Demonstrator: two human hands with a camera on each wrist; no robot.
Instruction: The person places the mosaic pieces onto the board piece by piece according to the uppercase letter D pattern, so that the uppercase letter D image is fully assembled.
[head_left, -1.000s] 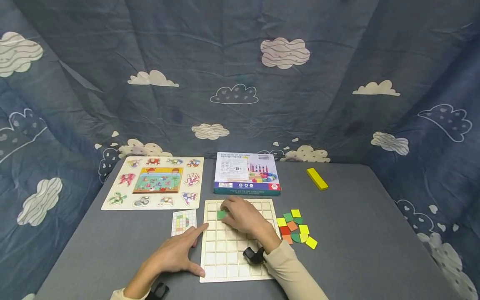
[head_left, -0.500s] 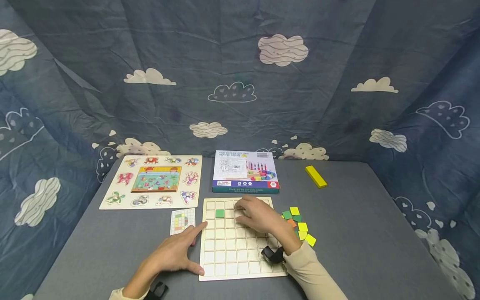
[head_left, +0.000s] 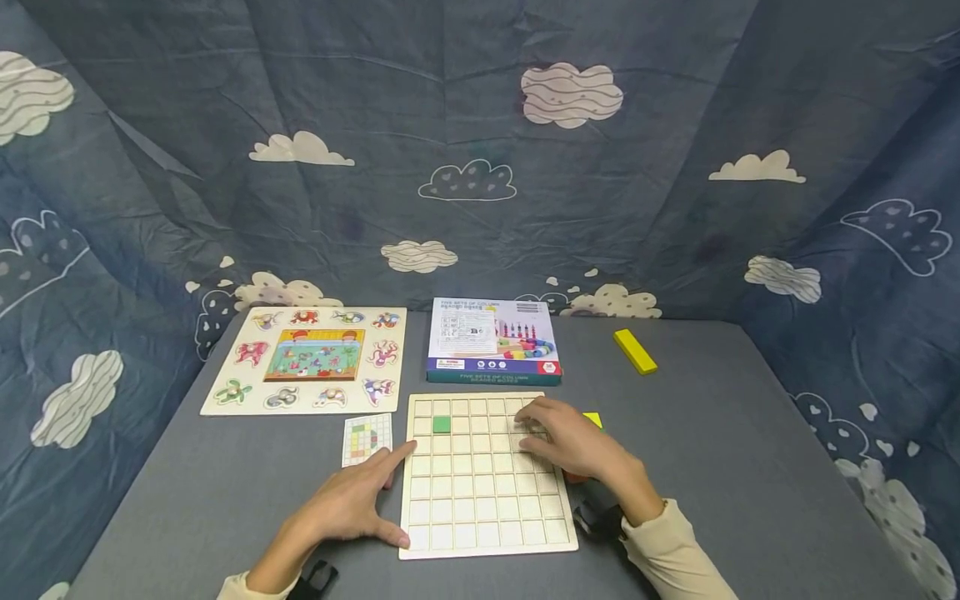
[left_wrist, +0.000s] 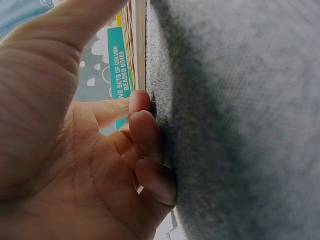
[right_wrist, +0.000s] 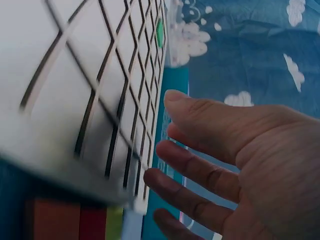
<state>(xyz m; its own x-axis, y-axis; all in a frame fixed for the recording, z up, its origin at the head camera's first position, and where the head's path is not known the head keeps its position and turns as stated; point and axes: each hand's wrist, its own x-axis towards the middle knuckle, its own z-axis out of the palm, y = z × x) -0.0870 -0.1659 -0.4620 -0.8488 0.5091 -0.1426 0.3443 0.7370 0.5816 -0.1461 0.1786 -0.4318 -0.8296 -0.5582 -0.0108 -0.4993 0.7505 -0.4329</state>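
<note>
A wooden grid board lies flat on the table, with one green square tile in a cell of its second row. My left hand rests at the board's left edge, index finger and thumb spread against it; in the left wrist view its other fingers touch the grey cloth. Over the board's upper right part hovers my right hand, fingers loosely bent and nothing between them in the right wrist view. Beneath and behind it, the loose tiles are mostly hidden. A small pattern card lies above my left hand.
At the back left lies a sea-animal puzzle board. A bead-set box stands behind the grid board. Further right is a yellow block. The cloud-printed curtain hangs around the table's back and sides.
My right hand has left the green tile, which stays in its cell, and moved right across the board until it covers most of the loose tiles. My left hand has stayed in place.
</note>
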